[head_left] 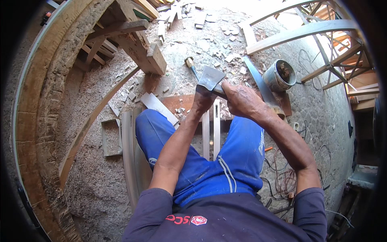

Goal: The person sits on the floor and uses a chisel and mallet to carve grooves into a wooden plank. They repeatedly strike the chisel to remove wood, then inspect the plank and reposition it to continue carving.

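My right hand (238, 97) is closed round the handle of a hatchet, whose grey steel head (211, 76) is raised above a reddish board (177, 103) lying between and beyond my knees. My left hand (204, 99) is directly under the hatchet head, which hides most of its fingers. Beyond it lies a chisel (189, 62) with a pale handle and bluish blade. A wide handsaw (256, 78) lies to the right. Two pale straight strips (216, 129), one slotted, extend between my legs, and a pale plank (156, 105) rests by my left knee.
Scattered offcuts (199, 20) and shavings cover the floor ahead. A bucket (277, 76) stands at right, with cables (278, 177) below. Timber frames (330, 64) fill the upper right; a post (156, 60), curved beam (44, 121) and rectangular tray (111, 138) are at left.
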`<action>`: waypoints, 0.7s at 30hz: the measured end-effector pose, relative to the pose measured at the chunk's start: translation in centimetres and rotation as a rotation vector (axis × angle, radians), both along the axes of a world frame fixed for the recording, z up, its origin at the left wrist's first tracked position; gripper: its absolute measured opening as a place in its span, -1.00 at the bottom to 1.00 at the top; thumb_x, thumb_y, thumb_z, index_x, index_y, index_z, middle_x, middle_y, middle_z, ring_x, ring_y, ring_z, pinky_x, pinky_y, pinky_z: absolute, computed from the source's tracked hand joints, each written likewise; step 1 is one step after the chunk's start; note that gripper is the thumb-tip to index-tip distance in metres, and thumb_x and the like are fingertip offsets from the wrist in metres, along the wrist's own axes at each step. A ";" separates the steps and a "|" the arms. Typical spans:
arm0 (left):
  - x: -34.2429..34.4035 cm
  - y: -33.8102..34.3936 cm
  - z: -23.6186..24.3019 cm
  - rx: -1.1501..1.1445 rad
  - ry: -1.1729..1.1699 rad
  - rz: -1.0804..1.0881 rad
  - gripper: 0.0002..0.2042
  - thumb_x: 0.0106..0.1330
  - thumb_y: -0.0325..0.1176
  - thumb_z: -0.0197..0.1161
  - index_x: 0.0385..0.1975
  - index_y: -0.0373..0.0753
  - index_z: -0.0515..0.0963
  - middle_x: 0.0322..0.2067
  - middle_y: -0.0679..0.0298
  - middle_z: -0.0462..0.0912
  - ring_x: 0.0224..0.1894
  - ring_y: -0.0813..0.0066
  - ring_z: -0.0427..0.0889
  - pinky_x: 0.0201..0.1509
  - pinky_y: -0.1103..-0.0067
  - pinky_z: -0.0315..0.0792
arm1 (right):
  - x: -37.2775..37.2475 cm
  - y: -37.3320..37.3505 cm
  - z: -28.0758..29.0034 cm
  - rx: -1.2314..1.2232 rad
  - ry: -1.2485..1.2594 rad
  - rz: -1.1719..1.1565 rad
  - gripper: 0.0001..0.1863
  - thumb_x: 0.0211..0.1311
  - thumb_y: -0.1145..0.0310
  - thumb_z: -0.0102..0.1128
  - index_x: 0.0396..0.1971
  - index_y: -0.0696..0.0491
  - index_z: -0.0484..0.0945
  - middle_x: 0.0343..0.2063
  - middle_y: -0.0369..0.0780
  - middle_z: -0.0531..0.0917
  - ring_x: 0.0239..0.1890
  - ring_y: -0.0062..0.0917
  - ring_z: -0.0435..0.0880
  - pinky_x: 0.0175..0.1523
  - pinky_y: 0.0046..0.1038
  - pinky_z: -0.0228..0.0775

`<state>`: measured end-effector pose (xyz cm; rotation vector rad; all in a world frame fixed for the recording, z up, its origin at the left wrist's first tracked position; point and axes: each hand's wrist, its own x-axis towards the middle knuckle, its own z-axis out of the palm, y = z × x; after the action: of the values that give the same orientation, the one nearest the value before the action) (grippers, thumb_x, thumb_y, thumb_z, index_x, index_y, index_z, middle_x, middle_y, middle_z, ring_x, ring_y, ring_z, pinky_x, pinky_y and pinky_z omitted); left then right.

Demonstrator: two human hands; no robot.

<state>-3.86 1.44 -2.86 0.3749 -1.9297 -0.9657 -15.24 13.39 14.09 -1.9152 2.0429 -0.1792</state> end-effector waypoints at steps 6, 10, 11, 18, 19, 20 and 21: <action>0.1 0.8 -0.5 0.459 0.023 -0.048 -0.68 0.30 -0.45 0.40 -0.68 -0.24 0.44 -0.67 0.47 0.49 -0.55 0.80 0.39 -0.51 0.61 0.28 | 0.8 0.9 4.0 -0.332 -0.160 -0.037 -0.74 0.22 0.47 0.17 -0.15 0.11 0.31 -0.50 0.06 0.62 -0.36 0.03 0.70 -0.27 0.01 0.50; -0.3 0.2 -0.7 -0.092 0.075 0.164 -0.94 0.26 -0.51 0.35 -0.31 -0.31 0.65 -0.48 0.21 0.67 -0.40 0.37 0.68 -0.30 0.45 0.53 | 1.5 0.0 1.1 0.130 0.082 -0.073 -0.73 0.19 0.51 0.19 -0.15 0.14 0.34 -0.38 0.09 0.69 -0.25 0.06 0.73 -0.19 0.00 0.56; 0.1 -0.7 -0.3 -0.115 -0.105 0.107 -0.86 0.22 -0.49 0.35 -0.23 -0.28 0.64 -0.35 0.11 0.70 -0.27 0.14 0.72 -0.21 0.38 0.56 | 1.3 -0.6 0.2 0.058 0.023 -0.062 -0.69 0.13 0.53 0.20 -0.14 0.16 0.34 -0.34 0.10 0.70 -0.19 0.08 0.72 -0.14 0.04 0.54; 3.9 5.6 0.3 0.164 -0.136 -0.035 -0.66 0.31 -0.38 0.35 -0.68 -0.27 0.41 -0.72 0.25 0.39 -0.65 0.59 0.31 -0.54 0.45 0.25 | 0.3 3.0 -1.8 -0.055 -0.389 -0.290 -0.59 0.15 0.37 0.34 -0.03 0.10 0.41 -0.27 0.10 0.70 -0.11 0.06 0.71 -0.08 -0.01 0.50; 3.1 4.3 2.0 0.403 0.002 0.031 -0.63 0.33 -0.41 0.32 -0.72 -0.27 0.37 -0.74 0.31 0.32 -0.61 0.69 0.30 -0.56 0.47 0.22 | 0.4 3.6 -1.6 -0.095 -0.485 -0.362 -0.58 0.16 0.35 0.36 -0.02 0.10 0.43 -0.26 0.09 0.71 -0.11 0.03 0.72 -0.08 -0.04 0.51; 3.0 2.4 1.5 0.482 0.032 0.063 -0.62 0.33 -0.42 0.31 -0.74 -0.27 0.36 -0.75 0.35 0.30 -0.62 0.71 0.28 -0.57 0.50 0.19 | 0.7 3.9 -0.9 -0.107 -0.511 -0.389 -0.56 0.18 0.33 0.35 0.04 0.11 0.46 -0.23 0.05 0.71 -0.13 -0.07 0.75 -0.06 -0.13 0.51; 3.0 1.0 0.8 0.560 0.065 0.097 -0.61 0.34 -0.44 0.30 -0.75 -0.26 0.36 -0.75 0.39 0.28 -0.63 0.73 0.27 -0.58 0.52 0.16 | 0.5 4.1 -0.9 -0.155 -0.537 -0.373 -0.56 0.19 0.34 0.34 0.05 0.11 0.47 -0.22 0.04 0.70 -0.12 -0.10 0.75 -0.04 -0.15 0.52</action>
<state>-0.90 2.49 -2.06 0.7384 -1.5420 -1.4277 -14.70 17.54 13.18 -1.3384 2.0127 -0.8612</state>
